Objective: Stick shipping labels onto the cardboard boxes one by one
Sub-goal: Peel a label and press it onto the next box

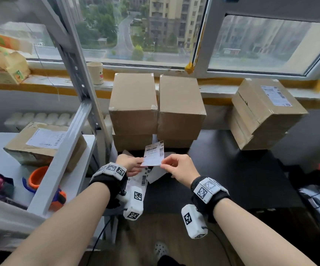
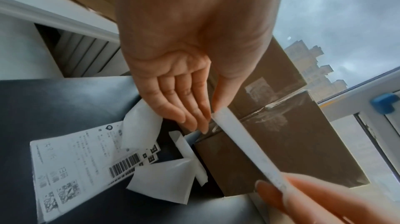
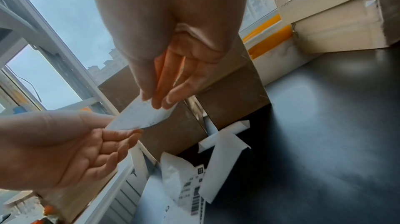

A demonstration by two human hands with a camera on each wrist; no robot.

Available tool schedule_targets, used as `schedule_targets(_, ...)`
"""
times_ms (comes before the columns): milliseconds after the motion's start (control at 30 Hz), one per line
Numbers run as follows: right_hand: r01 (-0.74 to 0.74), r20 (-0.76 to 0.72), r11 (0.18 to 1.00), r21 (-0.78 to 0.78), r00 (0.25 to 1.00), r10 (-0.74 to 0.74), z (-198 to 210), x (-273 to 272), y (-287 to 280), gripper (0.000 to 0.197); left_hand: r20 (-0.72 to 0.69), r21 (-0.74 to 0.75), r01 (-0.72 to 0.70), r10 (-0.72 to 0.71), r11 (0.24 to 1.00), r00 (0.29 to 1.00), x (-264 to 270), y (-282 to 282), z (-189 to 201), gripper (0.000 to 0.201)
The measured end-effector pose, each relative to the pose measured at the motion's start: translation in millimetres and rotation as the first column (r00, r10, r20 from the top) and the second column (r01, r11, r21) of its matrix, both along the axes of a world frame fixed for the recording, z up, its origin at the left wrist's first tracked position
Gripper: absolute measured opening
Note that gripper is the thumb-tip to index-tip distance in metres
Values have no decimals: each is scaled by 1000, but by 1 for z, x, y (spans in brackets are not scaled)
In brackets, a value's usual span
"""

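- Both forearms reached in from the near edge, each wrist strapped with a black band and white marker blocks, and met over the dark surface.
- Left hand pinched the left edge of a shipping label: thumb on top, the other fingers nearly straight beneath it.
- Right hand pinched the label's lower right corner between thumb and fingertips, as the right wrist view showed at close range.
- Held between the two hands, the label hung in the air, printed face up, clear of the surface and touching no box.
- Just beyond the fingers stood two plain cardboard stacks, the left box and the right box, neither top carrying a label.
- Well right of the right hand, another stack already bore a label on top; a labelled box also sat on the shelf left of the left hand.
- Under the hands lay more printed labels and loose white backing strips.
- Judged step: the label seemed to be either mid-peel or freshly freed; the frames did not settle whether its backing was off.
- Next move, as I judge it: carry it forward to one bare box top, square it to the edges, lay one edge first and smooth across to avoid creases.
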State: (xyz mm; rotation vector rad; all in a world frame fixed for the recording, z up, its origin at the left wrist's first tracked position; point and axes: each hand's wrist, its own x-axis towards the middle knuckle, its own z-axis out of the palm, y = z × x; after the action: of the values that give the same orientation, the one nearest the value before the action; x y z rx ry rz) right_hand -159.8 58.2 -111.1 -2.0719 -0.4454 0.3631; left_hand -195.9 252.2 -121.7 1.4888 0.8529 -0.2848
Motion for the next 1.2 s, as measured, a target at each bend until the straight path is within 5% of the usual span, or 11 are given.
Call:
schedule_targets(133,-1,-80,1000,3,997,1,-11,-3,-6,13,67,-30,-20,22,999,998,-3,-4,-9,5)
schedule_targets(300,-14,-208,999,43,978,22,-6,-4,-10,51,153,79,-42,29,996,988,-8,-4,-4,12)
schedule_targets(500,223,-234,957,186,956,-178,21,0,-4,24,302,124,-5,-33,992,953,-14,-1,32,10)
schedule_targets(600,230,-207,937,263,962,-178,40,1,2,11,386,137,5,-58,991,921,-17,-5,54,8)
schedule_targets(833,280,-138,904,324,959,-248,81,25,-2,16,483,195,-32,-67,980,873,-1,-21,104,5)
schedule_targets(1200,272,38,958,88,960,-276,123,124,-15,19,380,326,-74,-59,943,923,108,-37,147,22)
